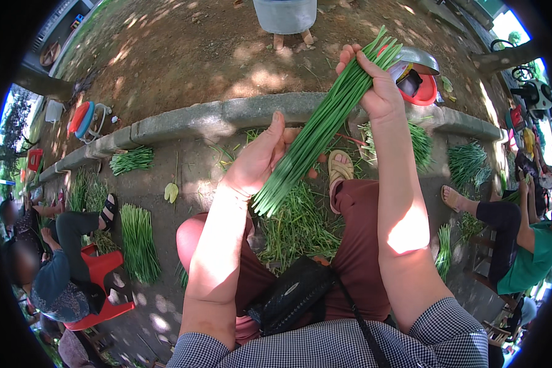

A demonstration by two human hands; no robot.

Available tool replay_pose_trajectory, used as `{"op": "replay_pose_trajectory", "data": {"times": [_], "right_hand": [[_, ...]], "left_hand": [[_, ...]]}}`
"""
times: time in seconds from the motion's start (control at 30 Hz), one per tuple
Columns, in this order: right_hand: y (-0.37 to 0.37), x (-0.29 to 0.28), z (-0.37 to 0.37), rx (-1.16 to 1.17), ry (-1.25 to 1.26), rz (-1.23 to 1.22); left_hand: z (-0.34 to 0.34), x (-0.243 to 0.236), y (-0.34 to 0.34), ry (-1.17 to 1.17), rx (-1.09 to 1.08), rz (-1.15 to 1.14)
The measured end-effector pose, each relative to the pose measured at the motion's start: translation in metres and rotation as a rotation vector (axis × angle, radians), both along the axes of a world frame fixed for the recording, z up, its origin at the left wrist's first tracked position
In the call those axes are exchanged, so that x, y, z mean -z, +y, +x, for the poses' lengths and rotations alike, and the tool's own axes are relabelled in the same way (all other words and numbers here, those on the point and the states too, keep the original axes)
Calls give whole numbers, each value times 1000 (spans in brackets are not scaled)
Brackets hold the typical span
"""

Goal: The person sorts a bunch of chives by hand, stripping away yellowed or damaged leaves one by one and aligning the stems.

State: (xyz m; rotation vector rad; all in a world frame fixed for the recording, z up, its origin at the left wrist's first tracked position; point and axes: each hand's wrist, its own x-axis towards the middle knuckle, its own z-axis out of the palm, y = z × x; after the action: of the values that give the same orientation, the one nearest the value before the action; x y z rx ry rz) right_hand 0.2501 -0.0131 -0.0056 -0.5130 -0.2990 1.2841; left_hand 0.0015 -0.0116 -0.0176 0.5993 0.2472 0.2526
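A thick bundle of long green chive stems (325, 122) slants across the middle, its upper end to the right. My right hand (380, 92) grips it near that upper end, thumb across the front and fingertips showing past its left side. Around the lower part, my left hand (260, 156) cradles the bundle with fingers behind it and thumb raised. A loose heap of green stems and trimmings (297, 227) lies on the ground between my legs, below the bundle.
A stone curb (196, 119) crosses ahead. Beyond it stand a white tub (285, 15) and a red basin (424, 92). Piles of green stems (139, 242) lie to the left, others (466, 161) to the right. People sit on both sides, one on a red stool (104, 276).
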Motion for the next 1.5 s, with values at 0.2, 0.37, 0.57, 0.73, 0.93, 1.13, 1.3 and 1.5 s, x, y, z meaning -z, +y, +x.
{"op": "replay_pose_trajectory", "data": {"times": [0.2, 0.37, 0.57, 0.73, 0.93, 1.13, 1.3, 1.5], "right_hand": [[-2, 2, 15, 40, 51, 26], [-6, -1, 20, 118, 71, -4], [-7, 1, 26, 168, 104, -3], [-5, 3, 25, 180, 144, -45], [-4, 3, 24, 121, 158, -24], [0, 5, 22, 278, 207, -131], [-1, 4, 21, 311, 159, -172], [1, 5, 20, 302, 180, -172]], "left_hand": [[-9, 4, 6, -78, 102, 26], [-15, -11, 0, 128, -45, 197], [-23, -7, 8, 121, -118, 514], [-28, -7, 14, 215, -172, 466], [-32, -9, 20, 417, -391, 688], [-40, -15, 21, 198, -697, 848], [-41, -27, 15, 300, -477, 1187], [-39, -15, 18, 434, -545, 1393]]}}
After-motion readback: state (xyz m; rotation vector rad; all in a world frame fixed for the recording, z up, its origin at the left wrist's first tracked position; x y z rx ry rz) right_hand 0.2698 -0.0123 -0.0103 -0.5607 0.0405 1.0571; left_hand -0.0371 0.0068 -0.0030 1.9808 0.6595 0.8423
